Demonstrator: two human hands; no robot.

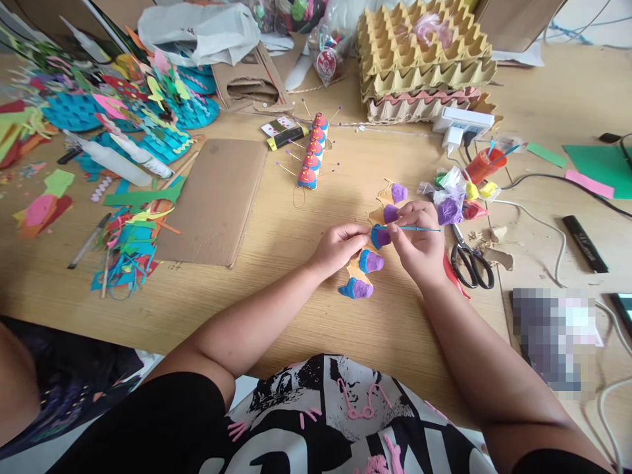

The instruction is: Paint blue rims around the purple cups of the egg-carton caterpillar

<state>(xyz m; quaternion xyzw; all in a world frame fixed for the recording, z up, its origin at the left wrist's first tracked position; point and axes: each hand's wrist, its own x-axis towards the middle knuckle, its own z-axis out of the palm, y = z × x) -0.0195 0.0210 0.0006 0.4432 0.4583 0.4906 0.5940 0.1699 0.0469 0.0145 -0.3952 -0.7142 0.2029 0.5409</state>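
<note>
My left hand (337,250) pinches a strip of egg carton (372,261) at its left side. Purple clay covers part of its cups, and blue clay edges the nearer three. The far cups show bare yellowish carton. My right hand (421,243) grips a thin blue modelling stick (428,230) between thumb and fingers. Its tip reaches the middle cup, by the blue clay. Beyond the hands stands a painted egg-carton caterpillar (311,157) in red and blue, with pins stuck out on both sides. A clump of wrapped purple clay (450,209) lies just past my right hand.
Black-handled scissors (473,263) and a red cup (486,164) are on the right. Stacked egg trays (424,59) and a white power strip (464,120) stand behind. Leftward are a cardboard sheet (212,197), glue bottles (111,161) and paper scraps (135,243). Cables cross the right side.
</note>
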